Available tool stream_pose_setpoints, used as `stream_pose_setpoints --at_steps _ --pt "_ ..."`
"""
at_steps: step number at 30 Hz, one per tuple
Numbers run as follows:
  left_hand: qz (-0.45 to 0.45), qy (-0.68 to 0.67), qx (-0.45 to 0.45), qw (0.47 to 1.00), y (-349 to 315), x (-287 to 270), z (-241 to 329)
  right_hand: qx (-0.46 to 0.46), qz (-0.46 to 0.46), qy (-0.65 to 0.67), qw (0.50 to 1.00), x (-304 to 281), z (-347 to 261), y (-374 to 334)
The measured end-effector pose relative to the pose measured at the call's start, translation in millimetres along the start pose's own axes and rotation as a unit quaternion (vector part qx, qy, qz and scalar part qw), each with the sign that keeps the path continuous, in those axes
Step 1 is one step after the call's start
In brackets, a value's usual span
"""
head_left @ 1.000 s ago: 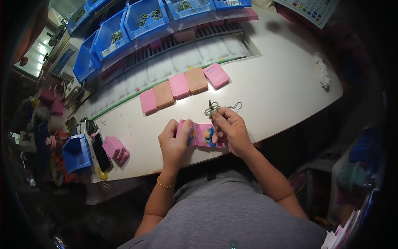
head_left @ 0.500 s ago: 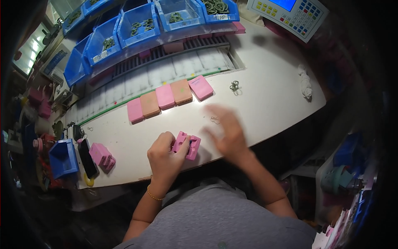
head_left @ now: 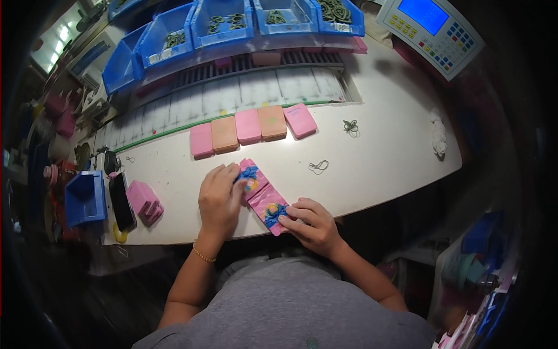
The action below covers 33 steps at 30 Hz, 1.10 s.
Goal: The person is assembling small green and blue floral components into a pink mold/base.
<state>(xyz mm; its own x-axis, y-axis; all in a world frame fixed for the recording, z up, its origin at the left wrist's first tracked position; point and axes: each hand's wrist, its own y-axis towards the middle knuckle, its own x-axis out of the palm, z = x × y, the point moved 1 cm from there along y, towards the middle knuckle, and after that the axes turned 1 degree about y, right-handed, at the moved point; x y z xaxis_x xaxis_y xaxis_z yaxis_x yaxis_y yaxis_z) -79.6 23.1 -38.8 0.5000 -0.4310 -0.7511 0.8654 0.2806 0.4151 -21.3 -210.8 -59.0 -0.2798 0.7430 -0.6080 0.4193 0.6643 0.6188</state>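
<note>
A pink block mould (head_left: 263, 196) lies spread open in two halves near the table's front edge. Inside each half is a blue patch around a yellow centre; I cannot tell what these are made of. My left hand (head_left: 220, 196) grips the upper left half, with its thumb over the face. At the lower right half, the fingers and thumb of my right hand (head_left: 313, 225) pinch the end beside the blue patch. A thin dark loop (head_left: 318, 167), like a rubber band, lies just beyond my right hand.
Several pink and tan blocks (head_left: 248, 126) stand in a row ahead. Dark green bands (head_left: 350, 128) lie right of them. Blue bins (head_left: 222, 23) line the back; a keypad machine (head_left: 433, 32) is at the far right. Left are a pink notched block (head_left: 145, 202), phone (head_left: 122, 200) and blue tray (head_left: 85, 198).
The pink mould, held as a compact block in my left hand before, is now spread in two halves. My right hand has come down and left onto it. The view has shifted slightly.
</note>
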Motion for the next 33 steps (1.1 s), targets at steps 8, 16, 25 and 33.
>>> stream_pose_setpoints --at_steps 8,16,25,33 --pt "-0.182 0.008 -0.040 0.982 -28.7 -9.8 22.5 0.060 0.013 0.079 0.995 -1.0 -14.1 6.8" --pt "-0.257 -0.020 0.007 0.966 -14.0 -13.6 40.1 0.185 0.147 -0.308 0.922 -157.5 127.8 -0.2" --pt "-0.245 0.011 0.058 0.968 -33.0 3.0 56.8 0.508 -0.003 -0.447 0.736 -309.0 296.4 -39.4" --pt "-0.209 0.043 0.094 0.972 -35.0 12.6 54.2 0.205 0.088 -0.303 0.927 -240.1 152.9 -0.5"
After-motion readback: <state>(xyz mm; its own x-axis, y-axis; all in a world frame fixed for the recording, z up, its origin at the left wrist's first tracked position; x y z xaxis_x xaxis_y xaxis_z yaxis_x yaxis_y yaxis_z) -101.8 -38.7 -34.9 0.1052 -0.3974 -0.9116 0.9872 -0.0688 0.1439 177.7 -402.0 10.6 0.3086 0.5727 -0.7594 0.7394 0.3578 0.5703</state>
